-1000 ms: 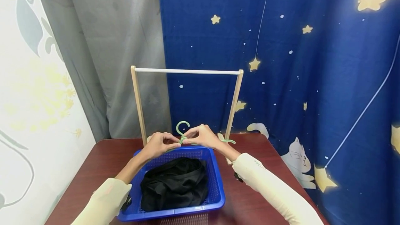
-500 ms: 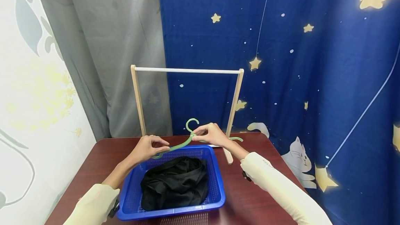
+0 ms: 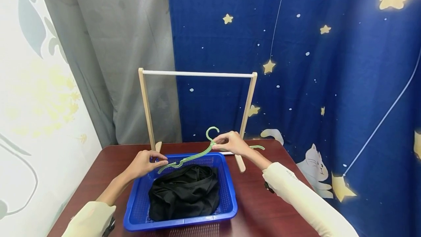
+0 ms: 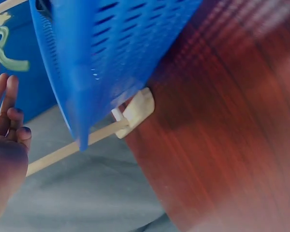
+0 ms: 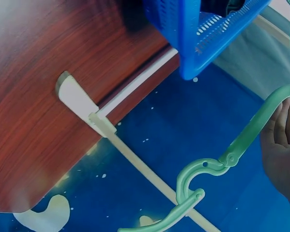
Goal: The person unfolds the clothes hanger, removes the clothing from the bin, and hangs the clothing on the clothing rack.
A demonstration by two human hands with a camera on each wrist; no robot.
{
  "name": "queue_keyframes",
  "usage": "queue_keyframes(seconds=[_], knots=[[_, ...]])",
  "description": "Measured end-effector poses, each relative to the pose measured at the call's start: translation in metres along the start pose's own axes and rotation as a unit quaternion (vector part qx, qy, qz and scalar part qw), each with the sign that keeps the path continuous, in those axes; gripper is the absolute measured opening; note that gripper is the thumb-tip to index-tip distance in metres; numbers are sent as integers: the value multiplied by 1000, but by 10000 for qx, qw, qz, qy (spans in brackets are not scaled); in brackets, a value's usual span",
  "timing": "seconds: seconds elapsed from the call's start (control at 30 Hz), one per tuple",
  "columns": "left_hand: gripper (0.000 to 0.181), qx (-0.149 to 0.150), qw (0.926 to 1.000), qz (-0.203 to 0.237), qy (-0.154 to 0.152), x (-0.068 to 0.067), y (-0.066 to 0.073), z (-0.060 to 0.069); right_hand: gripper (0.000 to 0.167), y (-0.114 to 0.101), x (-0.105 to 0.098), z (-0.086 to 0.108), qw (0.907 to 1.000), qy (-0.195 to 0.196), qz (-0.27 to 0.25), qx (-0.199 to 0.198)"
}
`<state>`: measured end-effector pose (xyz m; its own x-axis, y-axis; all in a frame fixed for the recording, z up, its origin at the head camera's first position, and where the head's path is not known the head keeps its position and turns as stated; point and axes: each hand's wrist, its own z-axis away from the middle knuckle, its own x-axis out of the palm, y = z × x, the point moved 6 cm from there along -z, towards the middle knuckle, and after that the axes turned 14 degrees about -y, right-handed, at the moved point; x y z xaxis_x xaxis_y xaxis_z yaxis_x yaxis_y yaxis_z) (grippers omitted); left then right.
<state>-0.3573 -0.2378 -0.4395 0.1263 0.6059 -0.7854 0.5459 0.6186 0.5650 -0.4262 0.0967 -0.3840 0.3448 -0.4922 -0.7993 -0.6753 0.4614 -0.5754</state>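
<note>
A light green clothes hanger [image 3: 197,155] with jointed arms hangs in the air above the basket's back edge, hook upward. My right hand [image 3: 231,143] pinches it at the neck under the hook. With thumb and forefinger, my left hand [image 3: 144,162] pinches the hanger's left arm near its end. The other fingers of that hand show loosely bent in the left wrist view. The right arm of the hanger [image 5: 251,133] passes in front of my right hand, with its joint and outer end in sight. A black cloth garment [image 3: 184,193] lies bunched in the blue basket [image 3: 230,196].
Behind the basket stands a rack with wooden posts [image 3: 248,103] and a white top bar [image 3: 197,73]. Its right foot [image 3: 240,164] rests on the dark red table [image 3: 263,196]. A grey curtain [image 3: 131,28] and a blue starry curtain [image 3: 296,83] hang behind.
My right hand has moved right with the hanger. The left hand has slid left and down along the hanger's left arm, away from the neck. The basket and garment stayed put.
</note>
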Motion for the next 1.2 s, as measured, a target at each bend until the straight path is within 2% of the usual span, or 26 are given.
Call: queue_keyframes(seconds=[0.4, 0.57, 0.67, 0.8, 0.9, 1.2], knots=[[16, -88, 9989, -252, -390, 21, -20, 12, 21, 17, 0, 20, 9997, -93, -141, 195], [18, 218, 9970, -629, -404, 30, -20, 16, 21, 23, 0, 25, 9992, -58, -189, 335], [19, 225, 9959, -741, -473, 36, -21, 17, 21, 25, 1, 28, 9992, -27, -188, 360], [18, 22, 9955, -587, -749, 43, -25, 18, 21, 27, 4, 30, 9990, -72, -258, 356], [11, -69, 9953, -497, -831, 46, -27, 19, 21, 29, 7, 31, 9989, -108, -303, 347], [5, -106, 9987, -62, -486, 37, -24, 13, 20, 28, 11, 30, 9990, -96, -391, 187]])
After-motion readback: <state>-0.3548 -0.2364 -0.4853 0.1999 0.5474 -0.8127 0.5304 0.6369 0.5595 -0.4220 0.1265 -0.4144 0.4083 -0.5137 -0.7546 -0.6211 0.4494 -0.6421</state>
